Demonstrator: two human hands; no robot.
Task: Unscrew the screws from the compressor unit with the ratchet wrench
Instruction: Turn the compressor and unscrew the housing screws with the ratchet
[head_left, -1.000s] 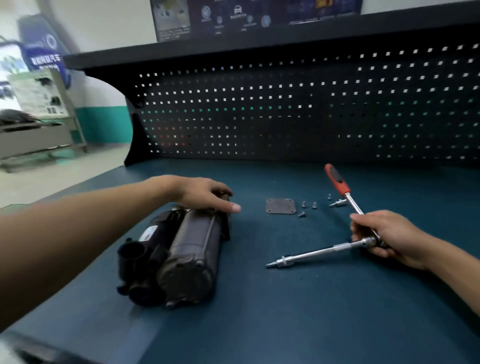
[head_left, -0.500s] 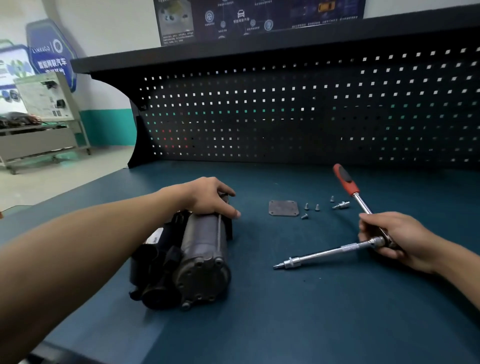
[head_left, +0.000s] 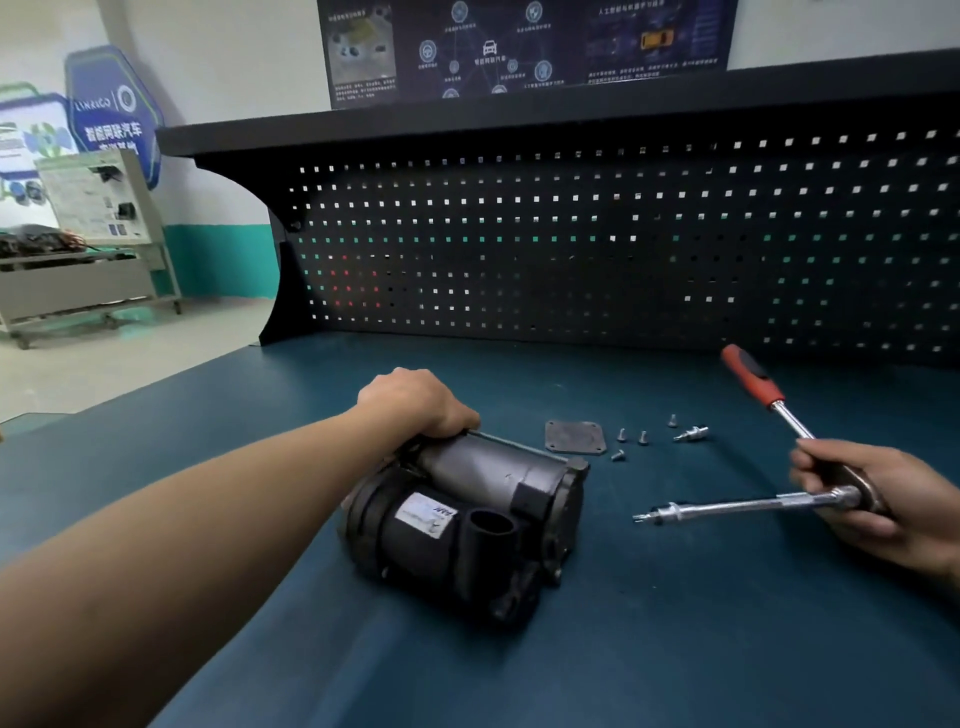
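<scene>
A black compressor unit (head_left: 467, 514) lies on its side on the blue bench (head_left: 675, 623), its white label facing up. My left hand (head_left: 415, 402) grips its far end from above. My right hand (head_left: 862, 493) holds the ratchet wrench (head_left: 753, 382) at its head; the red handle points up and away, and the long chrome extension bar (head_left: 727, 506) points left toward the unit, its tip a short gap from it. Several loose screws (head_left: 631, 439) lie behind the unit, next to a small grey cover plate (head_left: 574, 437).
A small chrome bit (head_left: 693, 433) lies by the screws. A black pegboard (head_left: 623, 249) closes the back of the bench under a shelf. To the left the bench ends, and beyond it stands a display trolley (head_left: 88, 249) on the floor.
My left hand has turned the compressor unit on the bench, so its label and round port now face up and its end cap points right. The wrench hand has barely moved.
</scene>
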